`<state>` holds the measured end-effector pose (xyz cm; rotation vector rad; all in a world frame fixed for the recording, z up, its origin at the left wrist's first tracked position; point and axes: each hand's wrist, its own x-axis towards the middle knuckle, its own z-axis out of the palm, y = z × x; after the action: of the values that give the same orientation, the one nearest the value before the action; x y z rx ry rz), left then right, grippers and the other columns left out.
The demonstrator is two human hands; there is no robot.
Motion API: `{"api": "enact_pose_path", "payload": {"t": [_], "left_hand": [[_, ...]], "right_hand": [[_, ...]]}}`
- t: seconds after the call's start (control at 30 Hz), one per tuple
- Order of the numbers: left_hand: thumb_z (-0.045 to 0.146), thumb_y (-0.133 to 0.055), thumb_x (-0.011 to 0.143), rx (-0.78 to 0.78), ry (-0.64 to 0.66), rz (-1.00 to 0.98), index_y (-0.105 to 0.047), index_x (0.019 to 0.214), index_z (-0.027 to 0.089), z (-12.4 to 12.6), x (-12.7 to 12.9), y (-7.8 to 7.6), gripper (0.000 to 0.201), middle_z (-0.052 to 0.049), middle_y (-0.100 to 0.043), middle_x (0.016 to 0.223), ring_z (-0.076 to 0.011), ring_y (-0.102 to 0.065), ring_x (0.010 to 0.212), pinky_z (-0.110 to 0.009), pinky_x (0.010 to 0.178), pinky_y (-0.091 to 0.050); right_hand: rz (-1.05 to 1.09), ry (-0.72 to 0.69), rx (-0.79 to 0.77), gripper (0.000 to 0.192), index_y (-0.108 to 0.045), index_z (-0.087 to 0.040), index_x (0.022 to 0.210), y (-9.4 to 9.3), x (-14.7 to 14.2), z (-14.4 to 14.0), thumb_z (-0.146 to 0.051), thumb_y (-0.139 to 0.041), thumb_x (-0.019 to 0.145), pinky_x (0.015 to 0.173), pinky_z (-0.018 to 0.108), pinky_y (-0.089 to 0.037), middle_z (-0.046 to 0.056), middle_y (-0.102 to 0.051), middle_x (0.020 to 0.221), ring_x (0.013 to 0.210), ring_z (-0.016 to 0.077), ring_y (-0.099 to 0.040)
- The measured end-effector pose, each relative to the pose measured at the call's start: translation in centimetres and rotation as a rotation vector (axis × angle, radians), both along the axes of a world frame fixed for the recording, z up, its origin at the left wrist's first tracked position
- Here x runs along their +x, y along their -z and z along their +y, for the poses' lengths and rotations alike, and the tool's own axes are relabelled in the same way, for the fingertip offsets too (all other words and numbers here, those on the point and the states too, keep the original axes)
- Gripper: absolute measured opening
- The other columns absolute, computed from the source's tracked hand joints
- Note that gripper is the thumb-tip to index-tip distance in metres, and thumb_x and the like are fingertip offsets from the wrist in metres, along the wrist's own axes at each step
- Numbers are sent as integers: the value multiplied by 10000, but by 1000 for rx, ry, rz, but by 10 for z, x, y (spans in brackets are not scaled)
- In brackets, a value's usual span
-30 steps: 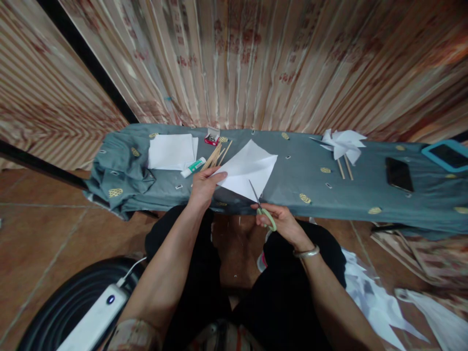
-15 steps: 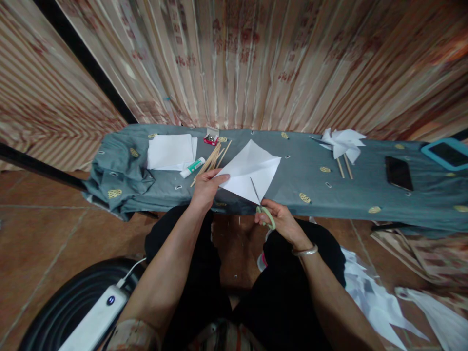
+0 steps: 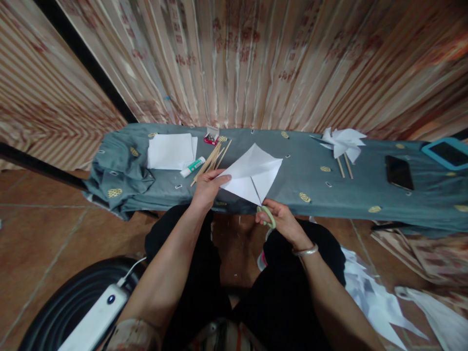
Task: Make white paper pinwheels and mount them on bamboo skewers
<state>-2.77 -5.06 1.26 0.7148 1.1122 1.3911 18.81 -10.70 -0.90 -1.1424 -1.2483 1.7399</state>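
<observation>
My left hand (image 3: 209, 187) pinches the left corner of a white square sheet of paper (image 3: 252, 168), thumb on top. The sheet is creased and held above the cloth-covered table. In my right hand (image 3: 278, 217) is a pair of scissors (image 3: 266, 214) with light green handles, fingers through the loops. Their blades reach into the paper from its near corner toward the middle. Left of the sheet lie several thin wooden sticks (image 3: 209, 163), partly behind my left hand, and a green-and-white glue stick (image 3: 192, 166).
On the grey-green tablecloth (image 3: 307, 170) lie a stack of white paper (image 3: 170, 151), a small red box (image 3: 211, 136), paper pinwheels on sticks (image 3: 345, 144), a phone (image 3: 399, 172) and a blue-framed device (image 3: 448, 153). White paper pieces (image 3: 369, 292) pile low at right; a white power strip (image 3: 97, 317) sits lower left.
The scissor blades have come closer together in the paper. The sheet has shifted slightly right, and its far corner has dipped a little. Both hands keep their holds.
</observation>
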Motion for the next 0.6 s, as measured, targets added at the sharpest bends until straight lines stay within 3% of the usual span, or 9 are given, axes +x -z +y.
{"api": "enact_pose_path", "payload": {"t": [0.6], "left_hand": [[278,-863,443,-17,37,3,-775,736,149,-2,2,-1,333,-19,-716,643,-149,-612,559,-289,602,-483]], "right_hand": [[-72,-3,52,414,-589,-189,673,-1,1,1,-520,-834,627,526,227,-413,-17,-625,605,562,99,-540]]}}
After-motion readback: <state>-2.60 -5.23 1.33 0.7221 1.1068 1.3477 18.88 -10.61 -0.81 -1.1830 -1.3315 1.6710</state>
